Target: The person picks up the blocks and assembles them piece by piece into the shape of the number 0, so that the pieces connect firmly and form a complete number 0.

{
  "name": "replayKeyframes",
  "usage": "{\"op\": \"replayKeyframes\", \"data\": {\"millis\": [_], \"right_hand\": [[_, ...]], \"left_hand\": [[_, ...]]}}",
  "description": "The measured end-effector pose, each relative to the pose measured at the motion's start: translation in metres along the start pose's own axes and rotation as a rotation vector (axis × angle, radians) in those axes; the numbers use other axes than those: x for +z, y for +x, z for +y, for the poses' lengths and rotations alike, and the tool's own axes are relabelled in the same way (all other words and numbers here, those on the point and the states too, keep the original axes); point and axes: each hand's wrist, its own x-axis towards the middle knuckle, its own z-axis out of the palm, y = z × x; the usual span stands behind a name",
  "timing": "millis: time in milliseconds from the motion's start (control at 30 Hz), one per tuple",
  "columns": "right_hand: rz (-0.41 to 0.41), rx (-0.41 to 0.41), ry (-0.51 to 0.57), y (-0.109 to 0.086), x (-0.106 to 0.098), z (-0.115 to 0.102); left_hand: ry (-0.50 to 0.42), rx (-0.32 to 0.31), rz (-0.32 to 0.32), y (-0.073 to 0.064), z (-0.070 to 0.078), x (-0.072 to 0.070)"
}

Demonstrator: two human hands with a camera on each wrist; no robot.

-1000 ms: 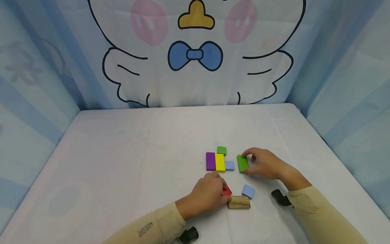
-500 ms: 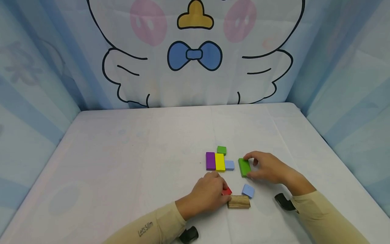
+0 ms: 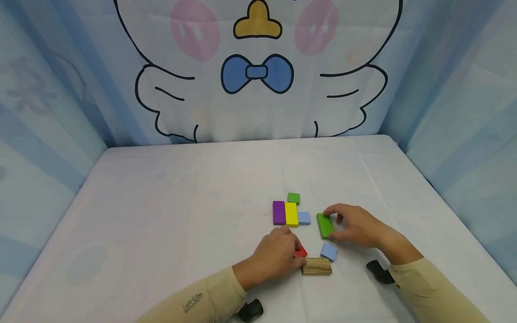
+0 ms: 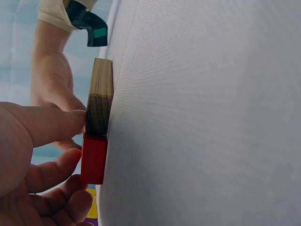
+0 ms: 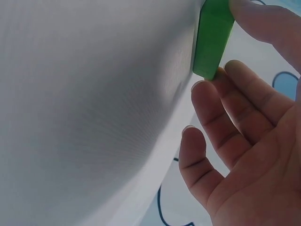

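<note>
**Holding a green block close to a loose neighbour**

Pinches the long green block (image 3: 325, 225) by its two ends in the right grip (image 3: 359, 226), to the right of the block cluster, flat at or just over the bench (image 3: 161, 224). Curls the narrow left grip (image 3: 274, 255) about the red block (image 4: 94, 160), with the thumb against the wooden block (image 3: 317, 266). Cannot tell how firmly.

Could knock the loose blue block (image 3: 329, 252) askew by bringing the green end or right thumb nearer, being just beside. Could pry red from wood, now touching, by pressing unevenly with the left thumb and fingers. Might let green pivot or slip, through holding only at the ends. Might also drag neighbours along by rucking the cloth cover.

Shows smooth-looking paint, flat faces and crisp edges on green and red; bare, streaky grain with a darker end face on the wood. Further off, sets slim purple (image 3: 278, 213) and yellow (image 3: 291, 214) bars side by side, with a squarer second blue block (image 3: 304, 218) against yellow and a small green block (image 3: 293, 198) at the far end. Reveals a fine weave in the pale cloth up close.
</note>
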Motion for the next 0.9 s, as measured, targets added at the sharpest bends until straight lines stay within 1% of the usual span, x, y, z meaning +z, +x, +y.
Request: {"op": "replayKeyframes", "data": {"millis": [300, 900], "right_hand": [[0.01, -0.017, 0.001, -0.0029, 0.0014, 0.0002], [-0.001, -0.018, -0.002, -0.0086, 0.0005, 0.0006]], "left_hand": [[-0.003, -0.014, -0.008, 0.0012, 0.0004, 0.0005], [-0.009, -0.011, 0.0, 0.0014, 0.0002, 0.0006]]}}
